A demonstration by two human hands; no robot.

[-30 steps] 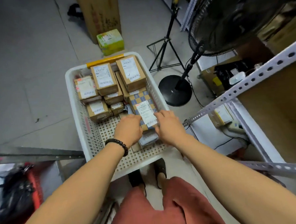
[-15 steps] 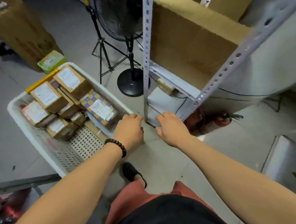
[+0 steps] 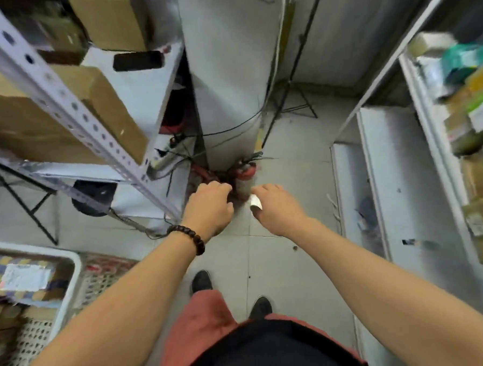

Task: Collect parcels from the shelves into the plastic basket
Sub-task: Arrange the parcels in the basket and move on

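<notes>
The white plastic basket (image 3: 68,271) stands on the floor at the lower left, partly cut off by the frame edge. A blue-and-yellow checked parcel (image 3: 18,275) with a white label lies in it, on brown boxes. My left hand (image 3: 209,209), with a dark bead bracelet on the wrist, hangs over the floor with its fingers curled and nothing visible in it. My right hand (image 3: 278,209) is beside it, fingers curled, with a small white piece (image 3: 255,202) at the thumb. Parcels (image 3: 477,120) lie on the right-hand shelves, blurred.
A perforated metal shelf post (image 3: 71,107) and large cardboard boxes (image 3: 102,111) are at the left. A grey pillar (image 3: 226,80) stands straight ahead with red extinguishers (image 3: 244,173) and cables at its foot. A tripod (image 3: 291,96) stands behind. My shoes (image 3: 201,280) are on the tiled floor.
My view has swung right, away from the basket, toward the pillar and the right-hand shelves. Both hands have left the parcels in the basket. A white piece now shows at my right thumb.
</notes>
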